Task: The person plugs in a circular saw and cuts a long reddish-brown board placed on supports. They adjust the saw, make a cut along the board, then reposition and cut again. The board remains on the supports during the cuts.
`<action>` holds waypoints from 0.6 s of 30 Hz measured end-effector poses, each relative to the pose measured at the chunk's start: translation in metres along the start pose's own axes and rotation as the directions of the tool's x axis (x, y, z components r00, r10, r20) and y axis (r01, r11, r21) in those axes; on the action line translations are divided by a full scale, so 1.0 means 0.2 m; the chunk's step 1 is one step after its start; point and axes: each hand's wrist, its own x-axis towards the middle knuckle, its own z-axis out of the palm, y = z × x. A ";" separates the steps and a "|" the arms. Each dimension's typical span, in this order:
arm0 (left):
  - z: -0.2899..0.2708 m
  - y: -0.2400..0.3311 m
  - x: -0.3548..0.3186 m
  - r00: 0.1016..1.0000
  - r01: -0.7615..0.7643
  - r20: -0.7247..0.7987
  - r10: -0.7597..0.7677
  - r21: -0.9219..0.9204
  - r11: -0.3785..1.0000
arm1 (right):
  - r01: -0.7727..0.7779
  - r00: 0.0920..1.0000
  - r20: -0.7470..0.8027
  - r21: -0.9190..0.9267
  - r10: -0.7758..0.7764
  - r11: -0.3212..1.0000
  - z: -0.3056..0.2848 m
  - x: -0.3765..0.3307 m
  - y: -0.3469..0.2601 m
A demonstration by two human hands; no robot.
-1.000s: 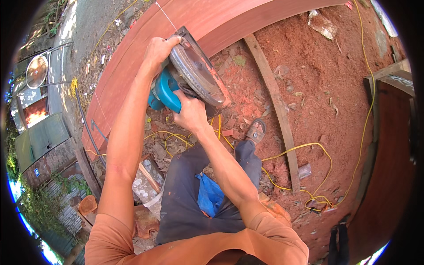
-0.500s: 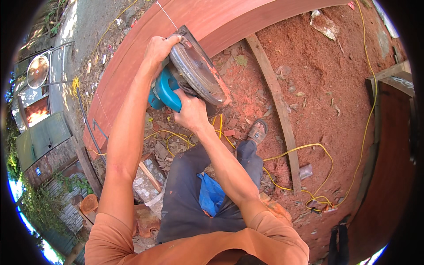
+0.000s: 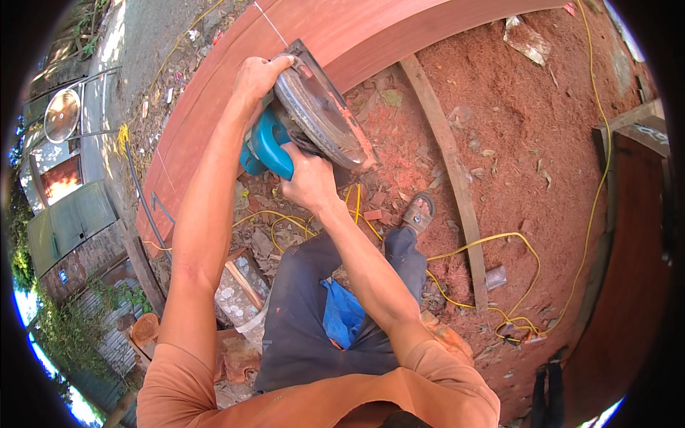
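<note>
A teal circular saw [image 3: 271, 148] with a round grey guard and a flat dark base stands tilted against the edge of a long reddish wooden beam [image 3: 214, 93]. My right hand [image 3: 312, 180] is closed round its rear handle. At the front of the saw, my left hand [image 3: 255, 80] grips it, the thumb stretched along the top of the guard; its other fingers are mostly hidden. Red sawdust coats the base edge. A pale straight line [image 3: 271, 25] runs over the beam towards the saw. The blade itself is hidden.
Yellow cable [image 3: 528, 246] loops over the sawdust-covered ground, passing near my sandalled foot [image 3: 419, 212]. A narrow timber [image 3: 449, 157] lies right of the saw. Another large reddish board [image 3: 628, 257] stands at the right. A round fan [image 3: 62, 114] is at the far left.
</note>
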 end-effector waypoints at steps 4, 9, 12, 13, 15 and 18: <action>-0.01 0.00 0.01 1.000 0.002 0.005 -0.002 0.005 1.000 | -0.012 1.000 0.011 -0.004 0.012 1.000 0.00 0.01 0.00; -0.01 -0.01 0.02 1.000 0.008 -0.005 -0.008 0.038 0.999 | -0.018 1.000 0.015 -0.014 0.018 1.000 0.00 0.01 -0.01; -0.01 -0.01 0.03 1.000 0.004 -0.008 -0.004 0.013 1.000 | -0.010 1.000 0.008 -0.018 0.010 1.000 0.00 0.02 0.00; -0.01 -0.02 0.04 1.000 -0.003 -0.011 0.003 0.014 1.000 | -0.009 1.000 0.009 -0.018 0.009 1.000 0.01 0.02 0.00; -0.01 -0.02 0.05 1.000 -0.002 -0.015 0.002 0.032 0.999 | 0.006 1.000 0.000 -0.021 -0.006 1.000 0.01 0.03 0.01; -0.01 -0.03 0.06 1.000 0.005 -0.013 -0.004 0.023 1.000 | 0.039 0.999 -0.028 -0.024 -0.040 0.999 0.03 0.04 0.02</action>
